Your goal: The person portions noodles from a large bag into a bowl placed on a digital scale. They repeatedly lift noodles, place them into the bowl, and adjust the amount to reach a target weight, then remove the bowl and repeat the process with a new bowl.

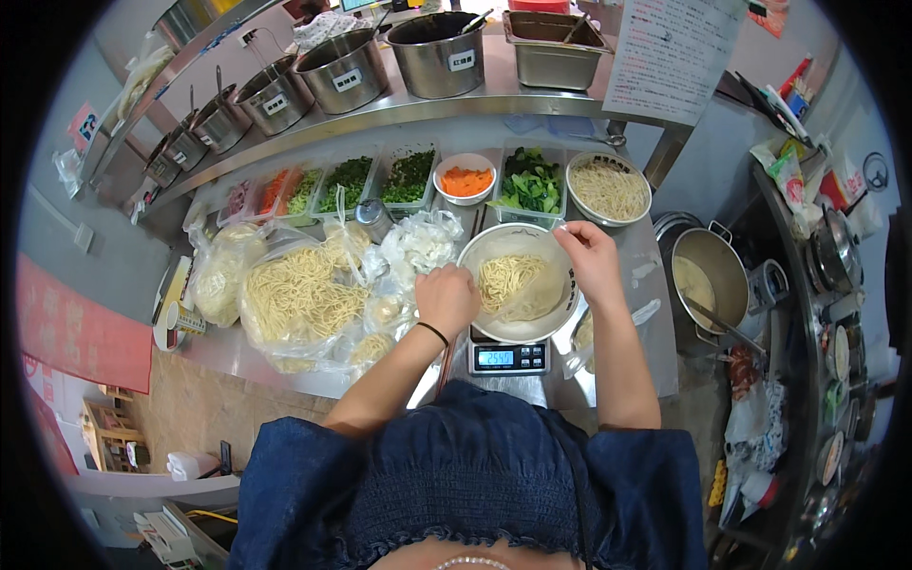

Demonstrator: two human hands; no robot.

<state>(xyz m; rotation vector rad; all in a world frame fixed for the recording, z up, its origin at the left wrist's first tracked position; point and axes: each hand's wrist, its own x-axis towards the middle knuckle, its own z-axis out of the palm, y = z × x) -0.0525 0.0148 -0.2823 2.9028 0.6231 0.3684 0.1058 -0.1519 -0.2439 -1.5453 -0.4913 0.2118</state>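
A white bowl (491,328) rests on a digital kitchen scale (509,357) with a lit display. Inside the bowl, a clear plastic bag (545,288) holds some noodles (507,281). My right hand (591,260) pinches the bag's edge between thumb and fingertips at the bowl's upper right rim. At the bowl's left rim is my left hand (447,296), back upward and fingers curled; its fingertips are hidden, so whether it grips the bag does not show. Left of it lie crumpled clear plastic bags (420,246) and a large open bag of noodles (303,296).
Tubs of chopped greens (410,178), a bowl of orange slices (464,182), a tub of leafy greens (531,189) and a bowl of bean sprouts (609,189) line the back. Steel pots (436,60) stand on the shelf above. A deep pot (712,274) with a ladle stands right.
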